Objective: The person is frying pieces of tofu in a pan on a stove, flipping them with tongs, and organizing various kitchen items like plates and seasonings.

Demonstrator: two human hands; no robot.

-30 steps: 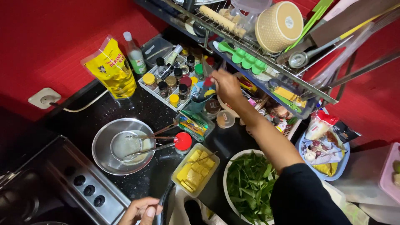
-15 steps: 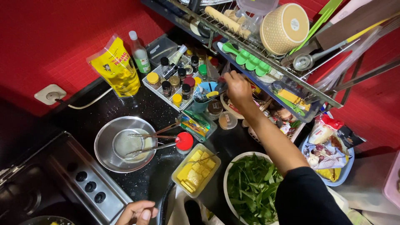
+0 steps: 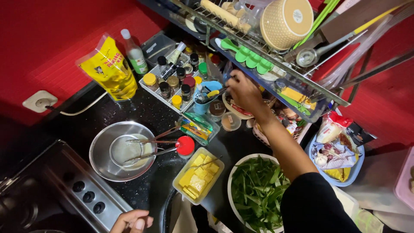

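**Crowded counter, long reach: spill risks noted**

Black speckled counter [image 3: 142, 108] against a red wall, with a wire dish rack [image 3: 267, 47] overhanging at 1 o'clock. Our right hand [image 3: 242, 90] reaches to 12 o'clock, fingers curled at the blue utensil cup [image 3: 206, 97], where a handle sticks out; whether it actually pinches that handle we cannot tell. Our left hand [image 3: 131, 221] sits at 7 o'clock by the stove edge [image 3: 82, 194], fingers loosely bent, holding nothing we can see.

Risks, as we judge them:
- The forearm crosses above the bowl of greens [image 3: 258, 194] and the small lidded jars [image 3: 224, 114]. A dropped elbow could knock a jar or drag leaves out.
- The spice tray [image 3: 174, 84] lies just beside the cup at 10 o'clock from the hand. A sideways pull could topple its small bottles.
- The rack shelf hangs close over the knuckles; lifting straight up may strike it.
- The strainer [image 3: 125, 149] in the steel bowl [image 3: 101, 162] has long handles pointing toward the red-capped jar [image 3: 185, 145]; a brush there may tip it toward the yellow tofu tray [image 3: 199, 174].
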